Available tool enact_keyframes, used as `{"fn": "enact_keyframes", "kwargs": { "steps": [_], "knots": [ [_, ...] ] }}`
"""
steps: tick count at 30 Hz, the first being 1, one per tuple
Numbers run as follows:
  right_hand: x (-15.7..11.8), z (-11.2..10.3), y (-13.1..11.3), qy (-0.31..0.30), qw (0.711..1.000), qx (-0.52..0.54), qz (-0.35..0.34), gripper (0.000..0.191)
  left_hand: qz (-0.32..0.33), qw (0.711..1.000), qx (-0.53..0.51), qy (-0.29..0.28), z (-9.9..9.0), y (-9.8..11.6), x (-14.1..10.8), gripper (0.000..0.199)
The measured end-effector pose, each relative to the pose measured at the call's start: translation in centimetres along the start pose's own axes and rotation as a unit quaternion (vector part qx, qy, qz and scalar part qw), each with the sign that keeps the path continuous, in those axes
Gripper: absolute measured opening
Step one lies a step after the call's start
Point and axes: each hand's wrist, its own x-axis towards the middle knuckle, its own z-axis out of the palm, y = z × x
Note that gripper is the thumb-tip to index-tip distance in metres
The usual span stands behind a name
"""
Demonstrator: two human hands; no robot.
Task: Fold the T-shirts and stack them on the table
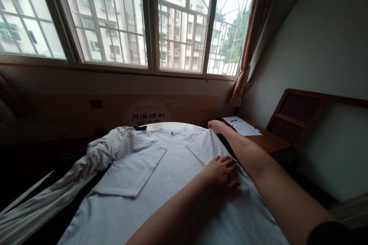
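A white T-shirt (169, 168) lies spread out on a table, its collar at the far end and its left sleeve folded inward over the front. My left hand (222, 170) rests on the right side of the shirt, fingers apart and pointing right. Farther away, my right hand (215, 125) is closed on the shirt's fabric at the right shoulder. The sleeve on that side also lies inward, partly hidden near my left hand.
A crumpled pale cloth (100, 153) runs along the left side over dark fabric. Papers (243, 126) with a pen lie on a wooden desk (273, 142) at right. Barred windows, a curtain (250, 26) and a printed carton (115, 109) stand beyond the table.
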Motion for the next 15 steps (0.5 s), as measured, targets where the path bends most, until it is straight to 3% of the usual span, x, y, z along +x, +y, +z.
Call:
{"fn": "enact_keyframes", "kwargs": {
  "steps": [5,10,13,15],
  "knots": [
    [-1.1,0.2,-0.9,0.020,1.000,0.000,0.017,0.025,-0.009,1.000,-0.013,-0.022,0.6,-0.3,0.0,0.066],
    [-4.0,-3.2,-0.4,0.098,0.994,0.035,0.017,0.043,-0.036,0.997,-0.068,-0.012,0.1,-0.8,0.2,0.052],
    [-7.9,-4.2,0.6,0.111,0.992,0.061,0.018,0.041,-0.144,0.985,-0.083,0.054,-0.8,-1.2,0.5,0.042],
    [-11.4,-3.6,1.2,0.084,0.990,0.107,0.025,0.036,-0.220,0.968,-0.072,0.096,-1.1,-1.3,0.5,0.042]
  ]
}}
